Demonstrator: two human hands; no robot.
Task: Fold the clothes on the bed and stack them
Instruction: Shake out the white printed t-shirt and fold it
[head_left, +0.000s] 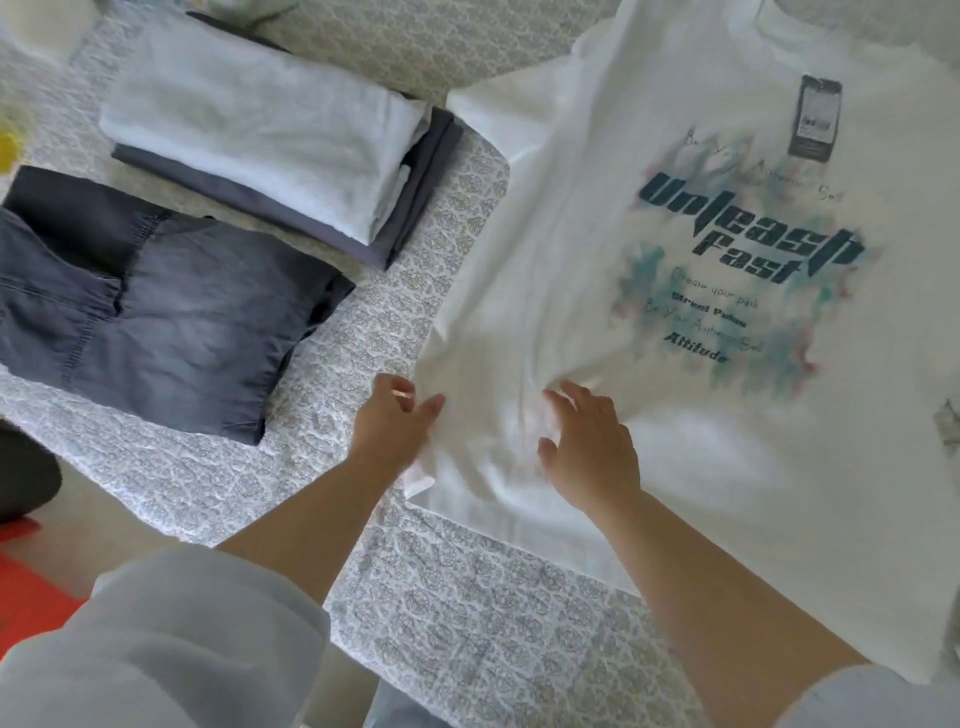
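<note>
Nearest the camera: pale grey sleeves (171, 639), bare forearms extended over the bed with the grey floral-patterned cover (467, 613).

Left hand (395, 421): at the near left edge of the white printed cotton T-shirt (649, 260), fingers (431, 408) partly curled against the hem; grip not determinable owing to motion blur.

Right hand (592, 447): palm down on the shirt's lower portion, fingers spread and relaxed, nothing gripped.

T-shirt: spread flat, print side up, black hang tag (814, 117) below the collar.

Further left, well apart from the shirt: folded dark grey denim garment (156, 317). Beyond it: folded pale blue-white garment (260, 124) stacked on a folded grey-purple garment (410, 202).
</note>
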